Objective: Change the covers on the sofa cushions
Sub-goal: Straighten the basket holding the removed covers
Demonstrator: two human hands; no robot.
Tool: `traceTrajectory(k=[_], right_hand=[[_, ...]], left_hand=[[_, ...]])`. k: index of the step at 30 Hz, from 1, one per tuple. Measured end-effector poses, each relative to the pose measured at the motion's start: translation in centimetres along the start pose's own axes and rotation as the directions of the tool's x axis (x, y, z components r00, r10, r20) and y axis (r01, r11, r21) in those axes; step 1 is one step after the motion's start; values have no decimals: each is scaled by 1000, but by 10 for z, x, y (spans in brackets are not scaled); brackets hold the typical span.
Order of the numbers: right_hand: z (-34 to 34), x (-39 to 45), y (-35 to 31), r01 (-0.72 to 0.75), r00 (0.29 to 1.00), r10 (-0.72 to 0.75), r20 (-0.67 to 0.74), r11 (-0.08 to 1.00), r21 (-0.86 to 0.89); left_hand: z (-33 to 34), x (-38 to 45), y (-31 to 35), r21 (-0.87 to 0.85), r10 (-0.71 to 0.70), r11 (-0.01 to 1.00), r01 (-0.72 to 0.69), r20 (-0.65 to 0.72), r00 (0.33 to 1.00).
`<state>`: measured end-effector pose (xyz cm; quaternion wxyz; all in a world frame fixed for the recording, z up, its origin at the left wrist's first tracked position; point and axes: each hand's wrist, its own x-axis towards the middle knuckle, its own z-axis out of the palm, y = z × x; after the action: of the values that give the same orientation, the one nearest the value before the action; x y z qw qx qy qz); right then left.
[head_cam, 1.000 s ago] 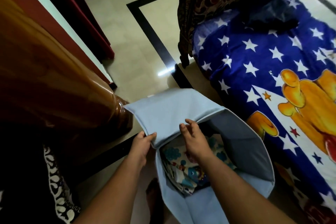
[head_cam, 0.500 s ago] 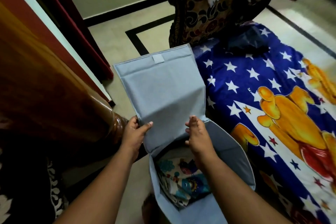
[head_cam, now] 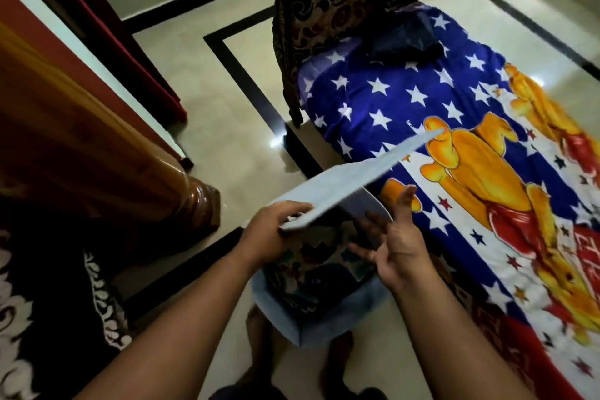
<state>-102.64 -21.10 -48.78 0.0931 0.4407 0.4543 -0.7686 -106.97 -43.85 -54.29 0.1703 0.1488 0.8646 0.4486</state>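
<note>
I'm looking into a home, probably a bedroom or living room: a star-print sheet (head_cam: 406,101) with a cartoon bear covers a low bed or sofa, a carved upholstered chair (head_cam: 324,10) holds laundry, and the tiled floor (head_cam: 227,127) has a black border.

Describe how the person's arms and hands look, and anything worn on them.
Both forearms are bare right up to the bottom edge of the picture, with no sleeve showing. The left hand and right hand wear no gloves; no rings, watch or bracelet show.
</note>
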Motion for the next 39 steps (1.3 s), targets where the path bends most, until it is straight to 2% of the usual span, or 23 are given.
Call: traceTrajectory(k=[2,5,8,11,14,16,17,19,21,22,23,25,26,27,29,30,31,34,37,39], right_hand=[[-29,-5,7,8,1000,-8,-1,1000,-13],[-72,-10,30,-11,998,6,-60,997,-73],[-109,-15,62,-62,985,31,-169,982,-181],[-149,-10,105,-109,972,38,-231,948,-299],[-178,4,150,-234,947,135,-291,911,-340],[-192,16,180,-326,914,202,-352,883,-339],[-198,24,195,-382,893,252,-372,862,-333],[-202,44,216,-461,857,311,-411,820,-339],[-197,69,220,-503,809,262,-526,771,-391],[-192,80,216,-517,780,192,-596,734,-440],[-186,90,207,-496,764,101,-638,725,-479],[-177,110,193,-361,813,-39,-581,748,-556],[-172,117,186,-300,850,-48,-524,773,-559],[-168,126,184,-291,873,4,-487,806,-515],[-159,134,184,-348,879,181,-441,875,-336],[-156,136,187,-382,875,259,-409,888,-254],[-155,137,193,-405,876,313,-367,891,-206],[-142,149,219,-351,915,305,-263,925,-147],[-117,155,236,-211,933,179,-313,975,-72],[-98,158,236,-114,940,84,-331,991,-72]], left_hand=[[20,-15,1,110,35,992,-54,171,985],[55,-40,-4,332,82,923,-195,325,942],[86,-66,-23,514,78,799,-313,427,901],[114,-89,-43,568,34,745,-349,491,871],[142,-112,-69,632,-5,683,-368,507,862],[158,-132,-87,672,-74,658,-340,507,859],[168,-141,-96,681,-135,680,-272,481,866],[183,-156,-105,672,-304,740,-5,341,890],[190,-161,-108,599,-447,736,316,79,891],[191,-161,-109,504,-531,723,473,-34,847],[191,-157,-108,364,-617,695,620,-140,774],[189,-149,-106,14,-763,599,801,-293,576],[191,-146,-109,-176,-816,557,812,-300,495],[195,-143,-112,-366,-869,494,789,-234,436],[211,-139,-126,-630,-909,317,709,11,416],[222,-139,-137,-675,-906,243,697,99,412],[233,-139,-148,-694,-899,214,688,135,416],[260,-139,-191,-699,-894,314,643,10,447],[254,-127,-196,-616,-873,440,653,-125,471],[222,-105,-169,-613,-856,475,632,-156,492]])
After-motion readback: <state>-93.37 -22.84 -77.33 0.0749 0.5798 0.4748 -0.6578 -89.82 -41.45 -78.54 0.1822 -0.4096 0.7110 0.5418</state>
